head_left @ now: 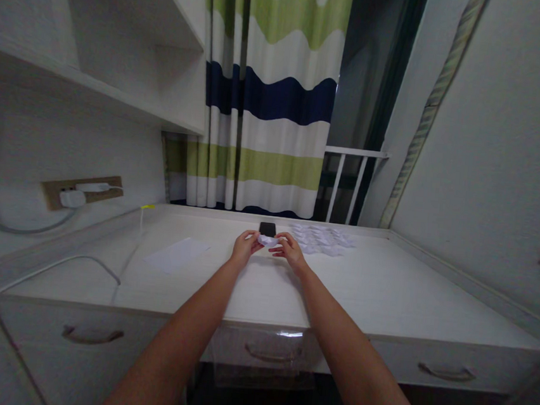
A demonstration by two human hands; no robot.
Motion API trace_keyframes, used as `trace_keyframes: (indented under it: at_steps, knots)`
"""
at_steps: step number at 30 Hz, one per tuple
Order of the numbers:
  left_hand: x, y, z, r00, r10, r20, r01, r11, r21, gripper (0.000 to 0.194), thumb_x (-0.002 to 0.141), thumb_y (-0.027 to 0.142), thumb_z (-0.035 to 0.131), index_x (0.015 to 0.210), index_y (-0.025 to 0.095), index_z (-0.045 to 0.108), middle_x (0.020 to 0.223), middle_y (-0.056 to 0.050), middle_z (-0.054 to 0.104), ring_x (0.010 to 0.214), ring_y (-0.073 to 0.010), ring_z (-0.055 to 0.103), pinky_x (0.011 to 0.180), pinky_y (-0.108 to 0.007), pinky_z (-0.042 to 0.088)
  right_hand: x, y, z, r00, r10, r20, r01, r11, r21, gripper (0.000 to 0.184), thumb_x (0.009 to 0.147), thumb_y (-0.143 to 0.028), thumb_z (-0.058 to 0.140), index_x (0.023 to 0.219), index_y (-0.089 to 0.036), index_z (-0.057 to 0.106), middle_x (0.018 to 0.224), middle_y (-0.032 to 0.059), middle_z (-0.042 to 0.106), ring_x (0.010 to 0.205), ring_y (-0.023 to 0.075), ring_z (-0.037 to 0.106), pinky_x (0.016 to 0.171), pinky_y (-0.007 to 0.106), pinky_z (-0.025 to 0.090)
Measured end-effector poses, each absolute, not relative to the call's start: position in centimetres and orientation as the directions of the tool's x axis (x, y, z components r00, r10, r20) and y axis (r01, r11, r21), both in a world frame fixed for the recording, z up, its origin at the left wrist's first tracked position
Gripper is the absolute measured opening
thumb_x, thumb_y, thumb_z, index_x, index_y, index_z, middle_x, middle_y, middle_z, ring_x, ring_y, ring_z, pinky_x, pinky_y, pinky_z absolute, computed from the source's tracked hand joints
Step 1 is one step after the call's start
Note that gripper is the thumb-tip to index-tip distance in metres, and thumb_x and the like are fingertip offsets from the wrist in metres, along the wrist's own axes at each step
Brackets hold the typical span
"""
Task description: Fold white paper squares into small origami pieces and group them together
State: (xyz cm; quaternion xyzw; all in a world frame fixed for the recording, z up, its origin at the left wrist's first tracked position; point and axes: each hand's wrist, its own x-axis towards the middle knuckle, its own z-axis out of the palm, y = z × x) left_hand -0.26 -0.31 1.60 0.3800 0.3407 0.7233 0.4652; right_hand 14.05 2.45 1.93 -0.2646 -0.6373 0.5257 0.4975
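Between my two hands is a small piece of folded white paper (267,241), held just above the desk. My left hand (246,247) pinches its left end. The right end is in the fingers of my right hand (289,251), thumb and forefinger closed on it and the other fingers loosely spread. Right behind the paper lies a small black flat object (267,229), its kind unclear. Several folded white paper pieces (323,240) lie in rows on the desk, to the right of my right hand. Flat white paper sheets (178,255) rest to the left of my left hand.
The white desk (414,293) has drawers along its front edge. A white cable (54,264) crosses its left side. Plugs sit in a wall socket (81,192) at left, below a shelf (94,90). A striped curtain (289,102) hangs behind the desk.
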Motion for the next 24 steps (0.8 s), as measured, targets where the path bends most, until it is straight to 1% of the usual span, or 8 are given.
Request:
trace_keyframes:
  at_steps: [4, 7, 11, 14, 16, 18, 21, 24]
  knots:
    - [-0.1, -0.3, 1.5, -0.246, 0.938, 0.245, -0.371, -0.324, 0.870, 0.019, 0.065, 0.025, 0.064, 0.074, 0.014, 0.051, 0.067, -0.001, 0.062, 0.063, -0.0099, 0.060, 0.074, -0.032, 0.049, 13.9, 2.5, 1.6, -0.332, 0.830, 0.447, -0.097, 0.442, -0.892, 0.031, 0.060, -0.041, 0.063, 0.075, -0.019, 0.047, 0.074, -0.0015, 0.054, 0.058, 0.0111, 0.059, 0.047, 0.021, 0.046]
    - [-0.1, -0.4, 1.6, -0.229, 0.943, 0.244, -0.360, -0.315, 0.878, 0.020, 0.065, 0.026, 0.064, 0.074, 0.014, 0.051, 0.066, -0.001, 0.062, 0.063, -0.0101, 0.060, 0.074, -0.033, 0.049, 13.9, 3.0, 1.2, -0.310, 0.814, 0.491, -0.073, 0.494, -0.866, 0.032, 0.055, -0.039, 0.066, 0.070, -0.018, 0.046, 0.070, -0.0024, 0.053, 0.056, 0.0107, 0.057, 0.048, 0.022, 0.046]
    - [-0.1, -0.5, 1.8, -0.221, 0.944, 0.245, -0.385, -0.316, 0.867, 0.019, 0.066, 0.025, 0.063, 0.075, 0.015, 0.050, 0.066, -0.001, 0.062, 0.063, -0.0108, 0.060, 0.074, -0.034, 0.050, 14.0, 3.4, 1.1, -0.323, 0.801, 0.504, -0.113, 0.496, -0.861, 0.027, 0.058, -0.038, 0.064, 0.068, -0.018, 0.049, 0.065, -0.0018, 0.053, 0.059, 0.0117, 0.057, 0.051, 0.025, 0.048]
    - [-0.1, -0.5, 1.9, -0.226, 0.942, 0.248, -0.402, -0.323, 0.857, 0.020, 0.066, 0.026, 0.063, 0.075, 0.016, 0.048, 0.069, -0.001, 0.061, 0.064, -0.0109, 0.061, 0.074, -0.034, 0.050, 14.0, 3.4, 1.2, -0.351, 0.796, 0.493, -0.113, 0.487, -0.866, 0.024, 0.062, -0.039, 0.060, 0.072, -0.018, 0.055, 0.069, 0.0005, 0.057, 0.063, 0.0126, 0.058, 0.053, 0.025, 0.048]
    - [-0.1, -0.6, 1.9, -0.230, 0.942, 0.246, -0.409, -0.323, 0.853, 0.020, 0.066, 0.026, 0.063, 0.075, 0.016, 0.048, 0.070, -0.001, 0.061, 0.064, -0.0109, 0.060, 0.073, -0.034, 0.050, 14.0, 3.3, 1.3, -0.369, 0.792, 0.485, -0.101, 0.485, -0.869, 0.025, 0.064, -0.040, 0.058, 0.075, -0.017, 0.058, 0.073, 0.0022, 0.059, 0.064, 0.0128, 0.059, 0.054, 0.025, 0.048]
    - [-0.1, -0.6, 1.9, -0.231, 0.942, 0.243, -0.412, -0.321, 0.853, 0.020, 0.066, 0.026, 0.063, 0.075, 0.016, 0.047, 0.070, 0.000, 0.061, 0.064, -0.0109, 0.060, 0.073, -0.034, 0.050, 13.9, 3.3, 1.2, -0.378, 0.795, 0.474, -0.078, 0.483, -0.872, 0.027, 0.064, -0.041, 0.057, 0.077, -0.017, 0.060, 0.075, 0.0035, 0.060, 0.064, 0.0130, 0.059, 0.053, 0.025, 0.048]
    - [-0.1, -0.6, 1.9, -0.238, 0.939, 0.247, -0.413, -0.328, 0.850, 0.020, 0.066, 0.026, 0.063, 0.075, 0.016, 0.047, 0.069, 0.000, 0.061, 0.064, -0.0104, 0.060, 0.074, -0.033, 0.049, 13.8, 3.3, 1.1, -0.379, 0.803, 0.460, -0.020, 0.490, -0.872, 0.030, 0.066, -0.042, 0.056, 0.077, -0.015, 0.061, 0.072, 0.0046, 0.061, 0.061, 0.0134, 0.059, 0.053, 0.026, 0.047]
    - [-0.1, -0.6, 1.9, -0.229, 0.940, 0.252, -0.418, -0.329, 0.847, 0.020, 0.066, 0.025, 0.063, 0.076, 0.016, 0.047, 0.068, 0.000, 0.061, 0.063, -0.0104, 0.061, 0.075, -0.033, 0.049, 13.8, 3.2, 1.0, -0.356, 0.778, 0.517, 0.078, 0.576, -0.814, 0.028, 0.062, -0.039, 0.062, 0.077, -0.016, 0.062, 0.071, 0.0045, 0.061, 0.059, 0.0128, 0.056, 0.057, 0.027, 0.047]
